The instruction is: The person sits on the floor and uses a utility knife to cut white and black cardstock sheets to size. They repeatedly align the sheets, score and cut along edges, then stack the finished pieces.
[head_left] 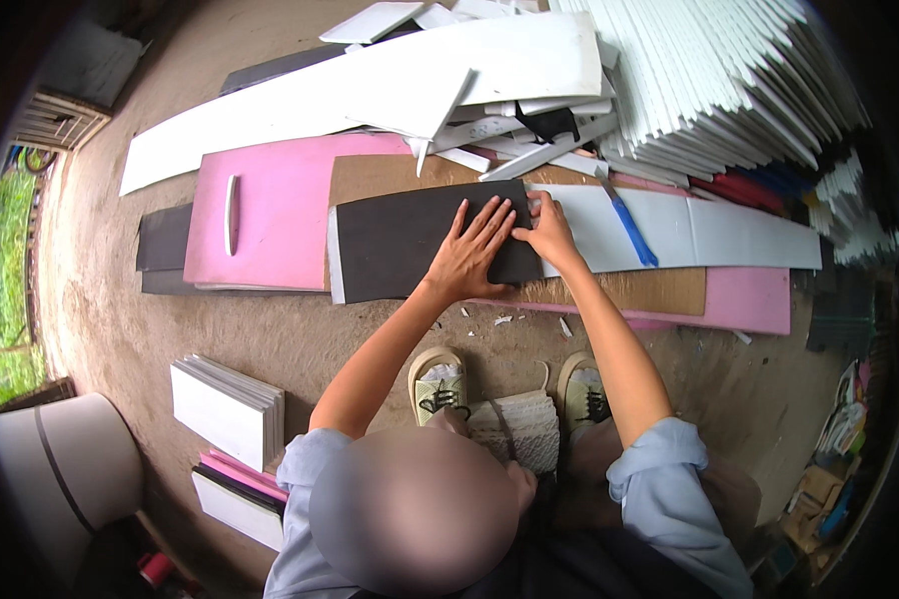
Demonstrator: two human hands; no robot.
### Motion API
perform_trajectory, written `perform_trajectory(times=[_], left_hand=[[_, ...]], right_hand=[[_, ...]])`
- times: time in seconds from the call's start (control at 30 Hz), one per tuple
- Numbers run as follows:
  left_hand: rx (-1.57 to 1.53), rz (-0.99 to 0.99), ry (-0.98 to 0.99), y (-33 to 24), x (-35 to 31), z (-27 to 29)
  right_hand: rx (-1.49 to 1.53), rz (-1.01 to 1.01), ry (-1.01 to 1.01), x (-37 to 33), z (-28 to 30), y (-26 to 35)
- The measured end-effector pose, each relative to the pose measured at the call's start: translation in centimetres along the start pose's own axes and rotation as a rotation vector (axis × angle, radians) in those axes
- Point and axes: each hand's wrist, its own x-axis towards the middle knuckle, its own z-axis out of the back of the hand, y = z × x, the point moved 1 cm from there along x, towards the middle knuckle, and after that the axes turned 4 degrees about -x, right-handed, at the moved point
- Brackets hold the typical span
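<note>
A black foam-like sheet lies over a long white sheet, whose left edge shows past it. My left hand rests flat on the black sheet near its right end, fingers outstretched. At that right edge is my right hand, its thumb pointing left against the edge and its other fingers partly bent, apart from the thumb. Right of this hand, a blue-handled knife lies on the white sheet, in neither hand. Beneath are a brown cardboard piece and pink sheets.
A tall stack of white sheets stands at the far right. White offcuts and a long white panel lie beyond the black sheet. Cut stacks sit on the floor at left, near a large white roll. A narrow white strip rests on pink.
</note>
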Motion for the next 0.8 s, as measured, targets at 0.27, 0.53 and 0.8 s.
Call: perform_trajectory(times=[0.27,0.53,0.8], left_hand=[[0.039,0.001,0.052,-0.6,0.7,-0.4],[0.052,0.015,0.076,-1.0,0.9,0.0],[0.047,0.027,0.062,-0.7,0.7,-0.1]], right_hand=[[0.102,0.044,-0.051,-0.8,0.3,-0.7],[-0.655,-0.035,-0.528,-1.6,8.4,-6.9],[-0.195,-0.148,-0.201,-1.8,6.1,-4.7]])
